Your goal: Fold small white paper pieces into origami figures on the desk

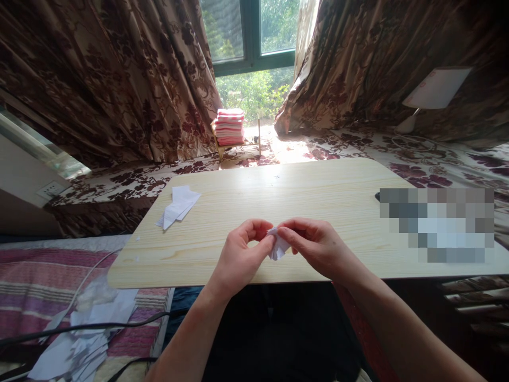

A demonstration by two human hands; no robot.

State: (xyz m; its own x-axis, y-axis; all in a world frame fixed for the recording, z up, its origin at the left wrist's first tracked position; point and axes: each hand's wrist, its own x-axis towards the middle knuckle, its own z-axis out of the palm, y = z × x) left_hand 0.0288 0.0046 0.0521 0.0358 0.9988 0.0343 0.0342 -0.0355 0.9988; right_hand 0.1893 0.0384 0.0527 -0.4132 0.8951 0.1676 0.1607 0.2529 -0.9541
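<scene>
A small piece of folded white paper [279, 248] is held between both hands, just above the front part of the wooden table [222, 201]. My left hand [245, 252] pinches its left side between thumb and fingers. From the other side, my right hand [312, 241] grips the paper's upper edge with thumb and forefinger. The lower part of the paper fans out in pleats below the fingertips. Farther left on the tabletop lie several overlapping white paper pieces [181, 204].
More white paper sheets [85, 345] lie on the striped bedspread at lower left, near a black cable [99, 324]. A blurred-out patch [441, 225] covers the table's right side. Behind stand a rack with folded pink cloths [229, 127] and a lamp [437, 90].
</scene>
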